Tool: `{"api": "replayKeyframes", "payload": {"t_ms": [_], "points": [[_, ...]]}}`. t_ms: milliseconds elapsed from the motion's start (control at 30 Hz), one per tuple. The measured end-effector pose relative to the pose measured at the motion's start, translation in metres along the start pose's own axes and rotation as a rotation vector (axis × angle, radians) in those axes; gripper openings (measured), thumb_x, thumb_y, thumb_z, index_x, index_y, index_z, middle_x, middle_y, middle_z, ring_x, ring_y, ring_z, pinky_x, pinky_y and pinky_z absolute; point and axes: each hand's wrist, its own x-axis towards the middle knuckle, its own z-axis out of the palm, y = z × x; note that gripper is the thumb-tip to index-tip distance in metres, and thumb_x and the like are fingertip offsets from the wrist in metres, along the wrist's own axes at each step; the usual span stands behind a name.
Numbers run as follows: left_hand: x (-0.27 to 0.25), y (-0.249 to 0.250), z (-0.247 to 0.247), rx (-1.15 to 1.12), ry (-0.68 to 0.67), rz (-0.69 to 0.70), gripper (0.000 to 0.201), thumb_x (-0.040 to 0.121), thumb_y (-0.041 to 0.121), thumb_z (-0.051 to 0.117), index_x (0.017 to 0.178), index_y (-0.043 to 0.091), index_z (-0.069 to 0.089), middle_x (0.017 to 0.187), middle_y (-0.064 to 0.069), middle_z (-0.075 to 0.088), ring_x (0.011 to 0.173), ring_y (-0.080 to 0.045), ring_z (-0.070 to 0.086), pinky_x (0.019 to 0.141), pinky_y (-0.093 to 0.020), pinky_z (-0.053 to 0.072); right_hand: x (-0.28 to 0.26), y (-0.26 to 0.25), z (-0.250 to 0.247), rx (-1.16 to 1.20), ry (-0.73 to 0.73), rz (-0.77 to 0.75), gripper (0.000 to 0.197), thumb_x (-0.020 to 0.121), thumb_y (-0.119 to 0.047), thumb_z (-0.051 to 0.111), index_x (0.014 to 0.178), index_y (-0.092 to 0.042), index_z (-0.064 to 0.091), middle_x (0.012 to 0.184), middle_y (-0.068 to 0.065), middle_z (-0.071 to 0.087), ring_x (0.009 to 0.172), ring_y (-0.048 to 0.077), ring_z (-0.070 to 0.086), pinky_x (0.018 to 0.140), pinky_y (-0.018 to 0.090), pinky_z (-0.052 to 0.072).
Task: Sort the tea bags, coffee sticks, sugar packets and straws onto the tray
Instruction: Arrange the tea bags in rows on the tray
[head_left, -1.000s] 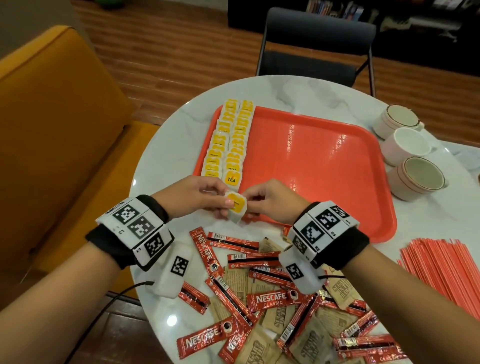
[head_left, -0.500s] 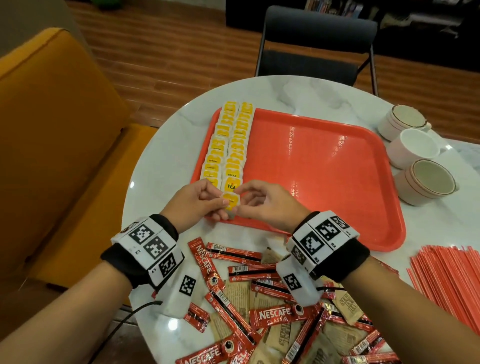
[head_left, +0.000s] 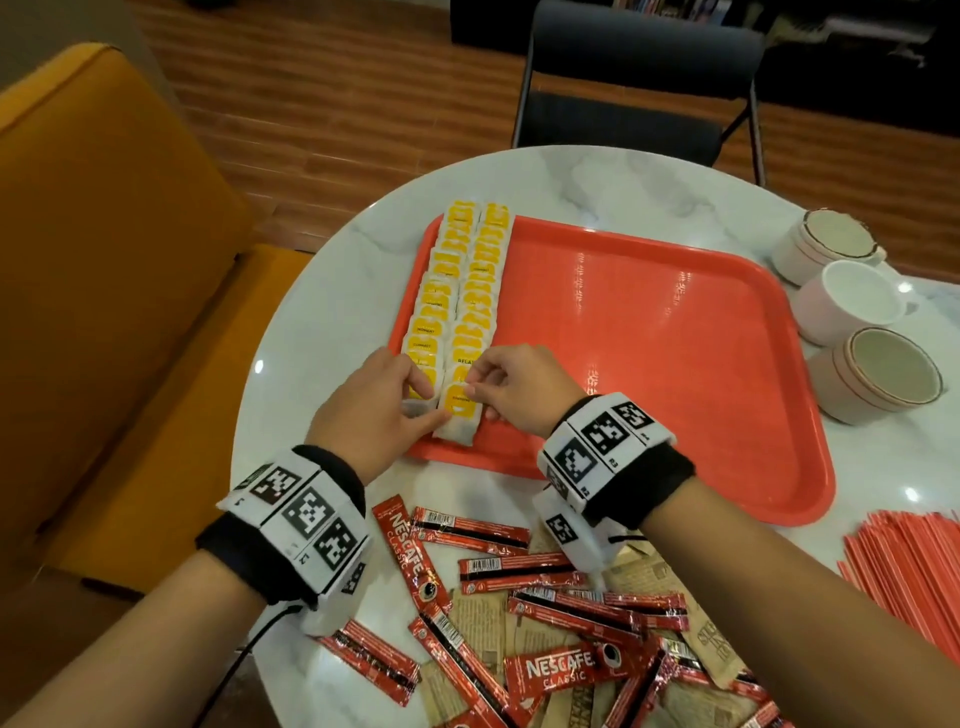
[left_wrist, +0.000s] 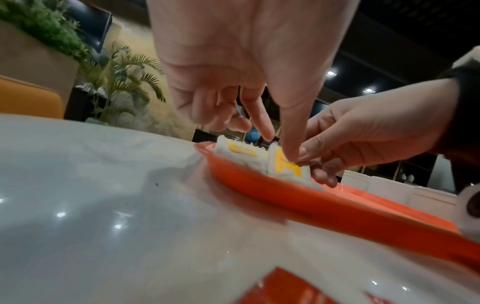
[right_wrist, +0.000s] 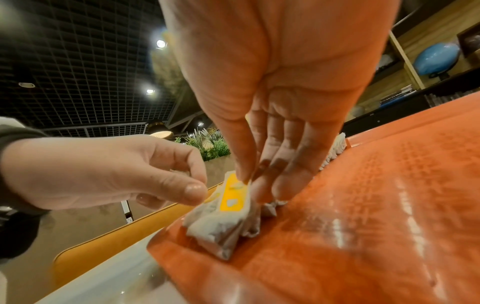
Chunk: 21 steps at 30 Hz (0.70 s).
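An orange tray (head_left: 649, 353) lies on the round marble table (head_left: 332, 291). Two rows of yellow-tagged tea bags (head_left: 467, 291) run along its left side. At the near end of the right row lies one more tea bag (head_left: 457, 410) (left_wrist: 285, 164) (right_wrist: 231, 203), on the tray floor. My left hand (head_left: 423, 402) (left_wrist: 280, 144) (right_wrist: 182, 195) pinches its left edge with thumb and forefinger. My right hand (head_left: 480, 392) (left_wrist: 311, 162) (right_wrist: 253, 179) pinches its right upper edge. Red coffee sticks (head_left: 571, 670) and brown sugar packets (head_left: 483, 618) lie mixed near me. Red straws (head_left: 914, 571) lie at right.
Three cups (head_left: 872, 374) stand right of the tray. A black chair (head_left: 634, 78) stands beyond the table and an orange sofa (head_left: 104, 234) at the left. Most of the tray floor right of the tea bags is bare.
Both hands carried the tea bag forward from above the table's near side onto the tray and lowered it to the near end of the right row.
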Motion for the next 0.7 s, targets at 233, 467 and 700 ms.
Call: {"api": "replayKeyframes", "payload": {"t_ms": [233, 467, 700], "points": [[0.006, 0.011, -0.002, 0.27, -0.098, 0.059, 0.034, 0.077, 0.046, 0.068, 0.101, 0.025, 0.058, 0.11, 0.004, 0.042, 0.107, -0.012, 0.044, 0.082, -0.026, 0.041, 0.008, 0.003, 0.001, -0.085, 0.058, 0.016, 0.011, 0.086, -0.013, 0.062, 0.092, -0.007, 0.068, 0.064, -0.011, 0.047, 0.076, 0.01, 0.05, 0.057, 0.01, 0.034], [0.011, 0.017, -0.001, 0.4, -0.107, 0.085, 0.044, 0.079, 0.046, 0.066, 0.115, 0.024, 0.053, 0.12, 0.001, 0.042, 0.111, -0.016, 0.044, 0.083, -0.026, 0.039, 0.007, 0.002, 0.0, -0.098, 0.061, 0.064, 0.011, 0.086, -0.015, 0.061, 0.093, -0.008, 0.065, 0.064, -0.01, 0.043, 0.078, 0.013, 0.048, 0.07, 0.024, 0.038], [0.002, 0.023, -0.007, 0.34, -0.105, 0.072, 0.042, 0.08, 0.041, 0.066, 0.115, 0.02, 0.055, 0.122, -0.003, 0.044, 0.112, -0.02, 0.047, 0.089, -0.034, 0.044, -0.022, -0.004, -0.018, -0.135, 0.063, 0.053, 0.018, 0.086, -0.022, 0.062, 0.1, -0.011, 0.059, 0.067, -0.006, 0.048, 0.068, 0.012, 0.047, 0.058, 0.022, 0.036]]}}
